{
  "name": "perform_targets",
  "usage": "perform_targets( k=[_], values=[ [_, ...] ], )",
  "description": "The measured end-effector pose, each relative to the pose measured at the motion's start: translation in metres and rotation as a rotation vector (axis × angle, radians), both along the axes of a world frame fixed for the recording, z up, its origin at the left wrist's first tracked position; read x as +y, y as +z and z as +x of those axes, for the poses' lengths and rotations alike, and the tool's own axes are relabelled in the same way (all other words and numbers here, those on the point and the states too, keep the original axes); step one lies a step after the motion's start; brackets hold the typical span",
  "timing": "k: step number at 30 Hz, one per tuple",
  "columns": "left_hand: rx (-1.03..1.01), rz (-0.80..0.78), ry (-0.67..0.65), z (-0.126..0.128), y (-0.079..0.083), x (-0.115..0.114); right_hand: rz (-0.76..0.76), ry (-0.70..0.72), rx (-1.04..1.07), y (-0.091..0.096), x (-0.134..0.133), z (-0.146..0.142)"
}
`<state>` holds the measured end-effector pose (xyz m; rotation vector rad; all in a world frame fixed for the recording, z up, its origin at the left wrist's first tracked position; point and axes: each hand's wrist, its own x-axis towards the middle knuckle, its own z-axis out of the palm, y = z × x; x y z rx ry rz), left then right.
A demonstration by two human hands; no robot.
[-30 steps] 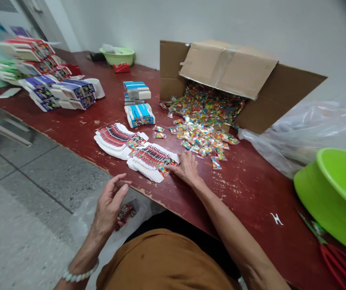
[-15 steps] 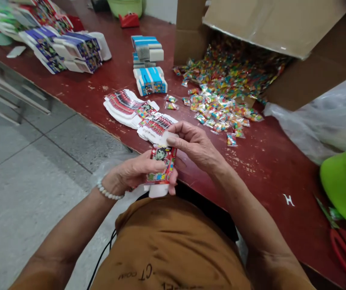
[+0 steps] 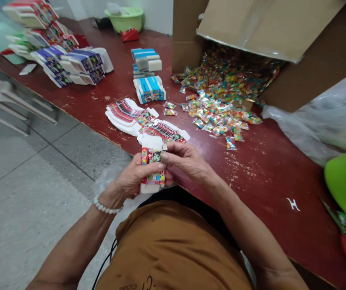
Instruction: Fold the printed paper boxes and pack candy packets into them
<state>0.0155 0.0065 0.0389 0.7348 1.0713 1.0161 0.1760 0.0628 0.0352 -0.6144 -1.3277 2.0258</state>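
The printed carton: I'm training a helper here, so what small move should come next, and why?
Probably fold the white top flap of the printed carton down. The left hand grips the carton upright, the right hand pinches at its top edge, and white flaps stand out unfolded at both ends.

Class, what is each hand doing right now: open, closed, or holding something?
Left hand: closed, holding a printed card box.
Right hand: closed, fingers pinching the same box.
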Motion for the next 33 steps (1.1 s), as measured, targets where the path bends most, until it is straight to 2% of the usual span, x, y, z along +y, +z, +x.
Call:
perform_targets(
  k=[3,6,9,12,16,20,24,26,28,29,33],
  values=[
    [0.072,0.061,0.015,0.002,-0.007,0.000,-0.005,-0.150,-0.061,-0.004,-0.004,-0.002],
    [0.188,0.172,0.162,0.006,-0.009,-0.004,0.084,-0.281,-0.125,-0.004,-0.002,-0.001],
    [0.200,0.217,0.345,0.014,-0.004,-0.012,0.097,-0.345,-0.153,-0.005,-0.002,0.000],
    [0.162,0.247,0.401,0.021,0.001,-0.019,0.106,-0.409,-0.153,-0.009,-0.006,0.000],
    [0.193,0.269,0.347,0.018,0.000,-0.019,0.157,-0.364,-0.106,-0.016,-0.009,-0.001],
    [0.195,0.218,0.312,0.012,-0.005,-0.015,0.070,-0.288,-0.113,-0.018,0.000,0.003],
    [0.256,0.265,0.368,0.013,-0.007,-0.012,-0.039,-0.266,-0.090,-0.017,0.009,0.005],
    [0.188,0.268,0.398,0.014,-0.007,-0.012,-0.032,-0.247,-0.073,-0.018,0.008,0.004],
    [0.067,0.214,0.399,0.014,-0.007,-0.012,0.045,-0.241,-0.064,-0.019,0.004,0.002],
    [0.008,0.160,0.360,0.013,-0.008,-0.013,0.082,-0.250,-0.061,-0.020,0.001,0.002],
    [-0.182,-0.104,0.065,0.011,-0.010,-0.016,0.258,-0.285,-0.152,-0.021,-0.006,0.003]
  ],
)
